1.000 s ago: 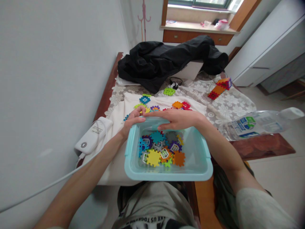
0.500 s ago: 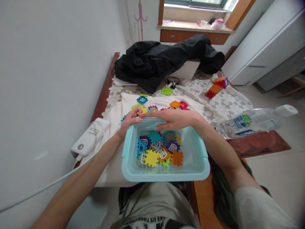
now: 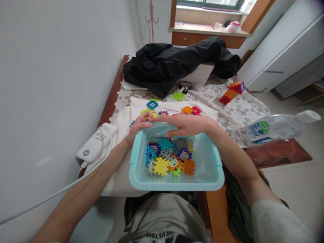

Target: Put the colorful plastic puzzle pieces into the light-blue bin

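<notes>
A light blue plastic bin (image 3: pixel 218 175) sits at the table's near edge, over my lap. It holds several colourful toothed building tiles (image 3: pixel 168 158). My left hand (image 3: pixel 140 125) is curled over the bin's far left corner, thumb on the rim. Lying across the far rim is my right hand (image 3: pixel 186 124), with its fingers stretched towards the left hand and its thumb inside the bin. The fingertips of both hands nearly meet. More loose tiles (image 3: pixel 188 110) lie on a white cloth (image 3: pixel 126 118) just beyond the hands.
A white device (image 3: pixel 97 143) with a cable lies left of the bin. To the right lies a plastic water bottle (image 3: pixel 273 128). Farther back are a green tile (image 3: pixel 178 96), a built tile block (image 3: pixel 233 90) and a black jacket (image 3: pixel 177 60). A wall runs close on the left.
Both hands stay on the bin's far rim. Only the view shifts slightly.
</notes>
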`<state>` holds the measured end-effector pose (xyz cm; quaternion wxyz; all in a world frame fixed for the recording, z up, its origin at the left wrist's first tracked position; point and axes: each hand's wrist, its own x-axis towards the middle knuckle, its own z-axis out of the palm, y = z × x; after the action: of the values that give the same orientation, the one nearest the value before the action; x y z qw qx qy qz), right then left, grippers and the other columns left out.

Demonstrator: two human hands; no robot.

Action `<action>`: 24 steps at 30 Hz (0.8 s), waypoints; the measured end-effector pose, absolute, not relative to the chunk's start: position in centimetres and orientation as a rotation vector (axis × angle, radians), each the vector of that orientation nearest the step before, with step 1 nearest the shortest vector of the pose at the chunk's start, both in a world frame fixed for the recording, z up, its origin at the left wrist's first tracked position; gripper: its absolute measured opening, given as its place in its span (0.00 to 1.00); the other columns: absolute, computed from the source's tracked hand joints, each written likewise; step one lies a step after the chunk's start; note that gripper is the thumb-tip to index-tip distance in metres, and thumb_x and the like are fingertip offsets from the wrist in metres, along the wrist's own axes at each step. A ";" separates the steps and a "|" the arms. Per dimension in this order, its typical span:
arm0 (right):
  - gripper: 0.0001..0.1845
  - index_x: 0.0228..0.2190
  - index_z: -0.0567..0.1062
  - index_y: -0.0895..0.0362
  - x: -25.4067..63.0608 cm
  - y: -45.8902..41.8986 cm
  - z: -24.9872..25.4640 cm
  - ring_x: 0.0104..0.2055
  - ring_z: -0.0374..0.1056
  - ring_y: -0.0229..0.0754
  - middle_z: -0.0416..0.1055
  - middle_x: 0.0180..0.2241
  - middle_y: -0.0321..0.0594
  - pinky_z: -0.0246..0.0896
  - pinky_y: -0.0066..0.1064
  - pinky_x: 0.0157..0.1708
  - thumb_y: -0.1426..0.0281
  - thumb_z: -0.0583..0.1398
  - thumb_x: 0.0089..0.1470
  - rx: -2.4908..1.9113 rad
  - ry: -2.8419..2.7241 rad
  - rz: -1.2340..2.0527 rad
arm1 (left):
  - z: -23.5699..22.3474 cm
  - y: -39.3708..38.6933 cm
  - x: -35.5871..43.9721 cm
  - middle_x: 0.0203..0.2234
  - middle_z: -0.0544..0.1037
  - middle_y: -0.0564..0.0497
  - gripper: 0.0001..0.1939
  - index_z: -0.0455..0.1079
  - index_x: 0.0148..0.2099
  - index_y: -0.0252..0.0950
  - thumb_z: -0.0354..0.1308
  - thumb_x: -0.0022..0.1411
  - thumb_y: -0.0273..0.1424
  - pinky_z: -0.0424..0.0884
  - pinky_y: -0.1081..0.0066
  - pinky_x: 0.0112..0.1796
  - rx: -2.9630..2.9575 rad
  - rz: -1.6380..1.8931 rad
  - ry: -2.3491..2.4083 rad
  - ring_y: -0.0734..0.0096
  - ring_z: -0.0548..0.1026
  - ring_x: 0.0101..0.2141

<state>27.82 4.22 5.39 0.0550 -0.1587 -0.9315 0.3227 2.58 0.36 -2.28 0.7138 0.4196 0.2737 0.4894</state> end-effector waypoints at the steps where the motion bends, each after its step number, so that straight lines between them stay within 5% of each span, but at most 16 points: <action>1: 0.38 0.77 0.57 0.46 27.8 4.2 5.3 0.61 0.76 0.51 0.72 0.69 0.47 0.70 0.43 0.61 0.61 0.62 0.73 -0.483 -2.825 0.980 | -2.4 0.4 2.6 0.27 0.75 0.57 0.19 0.65 0.38 0.39 0.72 0.48 0.31 0.67 0.72 0.29 0.928 1.084 0.605 0.71 0.73 0.25; 8: 0.39 0.77 0.59 0.51 28.1 4.6 6.5 0.71 0.68 0.51 0.65 0.74 0.48 0.65 0.40 0.68 0.58 0.63 0.73 -0.417 -2.785 1.111 | -1.8 0.1 2.9 0.29 0.77 0.55 0.19 0.66 0.38 0.38 0.72 0.48 0.31 0.69 0.72 0.29 0.928 1.093 0.600 0.71 0.73 0.27; 13: 0.30 0.73 0.67 0.53 30.4 8.2 6.6 0.65 0.74 0.48 0.74 0.68 0.46 0.72 0.39 0.62 0.58 0.57 0.76 -0.448 -2.659 1.304 | -1.2 -0.2 3.0 0.25 0.71 0.58 0.20 0.65 0.36 0.38 0.73 0.47 0.30 0.66 0.76 0.25 0.933 1.099 0.633 0.76 0.69 0.23; 16: 0.28 0.68 0.73 0.52 30.7 10.4 4.4 0.57 0.78 0.49 0.79 0.63 0.48 0.76 0.42 0.58 0.57 0.61 0.72 -0.670 -2.611 1.145 | -1.2 -0.2 2.9 0.24 0.71 0.58 0.19 0.65 0.37 0.39 0.73 0.48 0.30 0.66 0.76 0.24 0.935 1.092 0.637 0.76 0.68 0.22; 21: 0.33 0.68 0.74 0.50 29.0 11.0 0.4 0.69 0.69 0.54 0.71 0.70 0.49 0.64 0.49 0.71 0.58 0.68 0.65 -0.786 -2.773 0.824 | -1.1 -0.3 2.9 0.23 0.72 0.58 0.19 0.64 0.37 0.39 0.73 0.49 0.30 0.67 0.76 0.25 0.927 1.070 0.618 0.75 0.69 0.22; 24: 0.35 0.71 0.71 0.50 28.3 10.1 -0.7 0.69 0.69 0.56 0.68 0.71 0.50 0.65 0.49 0.70 0.61 0.67 0.65 -0.824 -2.811 0.833 | -1.2 -0.2 2.8 0.23 0.72 0.58 0.20 0.64 0.37 0.39 0.73 0.49 0.30 0.67 0.76 0.25 0.920 1.067 0.616 0.75 0.70 0.22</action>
<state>28.30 10.11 -0.67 0.0481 -0.2704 -0.9219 0.2733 2.81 -0.24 -1.16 0.7188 0.4158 0.2786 0.4826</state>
